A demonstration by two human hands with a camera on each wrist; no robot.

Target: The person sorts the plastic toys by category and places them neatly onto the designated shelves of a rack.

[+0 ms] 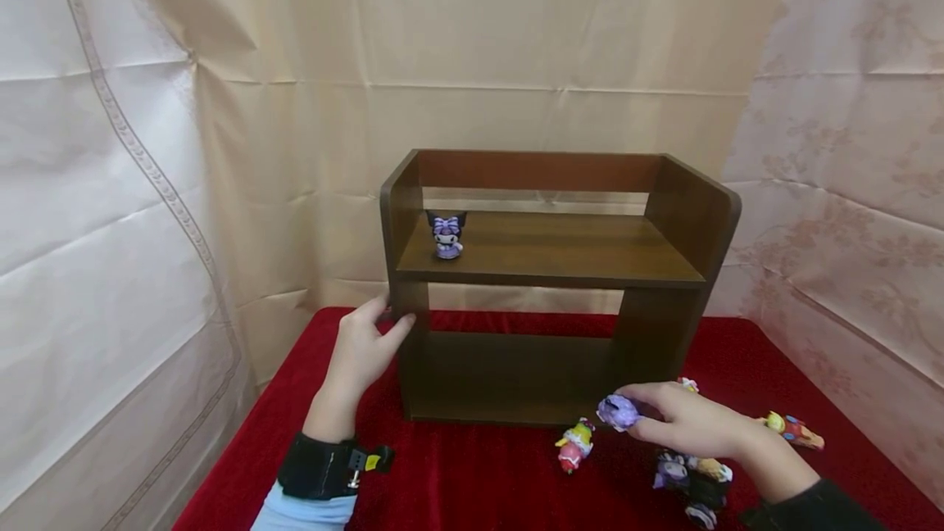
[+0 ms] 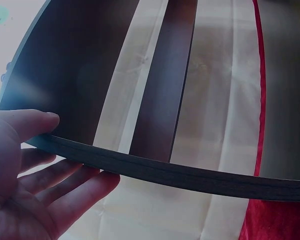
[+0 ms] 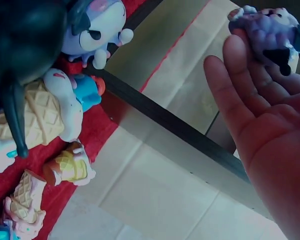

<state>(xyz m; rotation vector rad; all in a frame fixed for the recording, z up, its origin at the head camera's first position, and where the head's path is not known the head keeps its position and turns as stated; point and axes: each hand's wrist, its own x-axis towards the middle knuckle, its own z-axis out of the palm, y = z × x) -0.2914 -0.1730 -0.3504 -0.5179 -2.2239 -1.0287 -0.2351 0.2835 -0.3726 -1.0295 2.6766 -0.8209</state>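
Note:
My left hand (image 1: pixel 365 347) grips the left side panel of a brown two-tier wooden shelf (image 1: pixel 549 279). In the left wrist view the thumb (image 2: pixel 42 121) lies on the inner side of the panel edge and the fingers on the outer side. Near the shelf's lower right front, my right hand (image 1: pixel 693 424) pinches a small purple figurine (image 1: pixel 618 413) between thumb and fingers. That figurine (image 3: pixel 260 32) shows purple curls and a pale face in the right wrist view. On the upper tier, at the left, stands a black-and-purple figurine (image 1: pixel 447 238).
A yellow-and-pink figurine (image 1: pixel 575 444) lies on the red cloth (image 1: pixel 479 474) before the shelf. Several figurines (image 1: pixel 673 472) cluster below my right hand, and a red-and-yellow one (image 1: pixel 796 431) lies farther right. Beige curtains (image 1: pixel 516 39) hang behind.

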